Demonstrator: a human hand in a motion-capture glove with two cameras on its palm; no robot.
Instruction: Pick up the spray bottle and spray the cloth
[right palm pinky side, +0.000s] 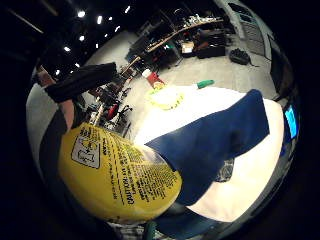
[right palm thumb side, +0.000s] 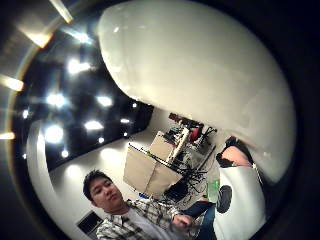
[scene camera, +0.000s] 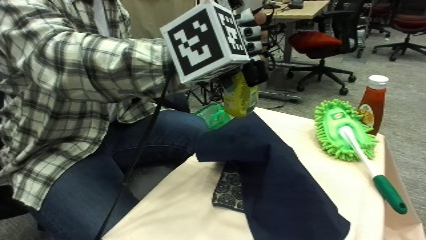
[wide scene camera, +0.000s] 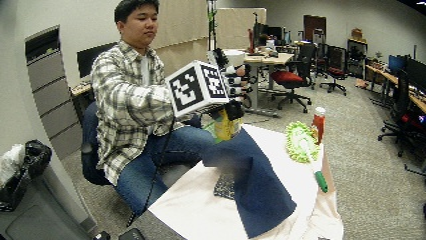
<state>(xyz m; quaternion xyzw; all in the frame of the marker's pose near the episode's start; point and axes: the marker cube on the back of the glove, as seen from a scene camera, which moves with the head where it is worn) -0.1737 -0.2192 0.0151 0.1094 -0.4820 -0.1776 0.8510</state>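
While the gloved right hand grips one yellow spray bottle roughly upright above the table's near corner, one navy cloth drapes the cream tabletop. The wide outside view adds one green duster, one sauce bottle, office chairs behind. Its nozzle direction is probably hidden.

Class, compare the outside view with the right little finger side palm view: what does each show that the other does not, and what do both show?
Only the outside view shows the gloved right hand holding the spray bottle above the table, plus the red sauce bottle standing beside the green duster. Only the little finger side palm view shows the bottle's printed yellow label close up, with its caution text. Both show the spray bottle, the dark blue cloth draped over the cream-covered table, and the green duster.
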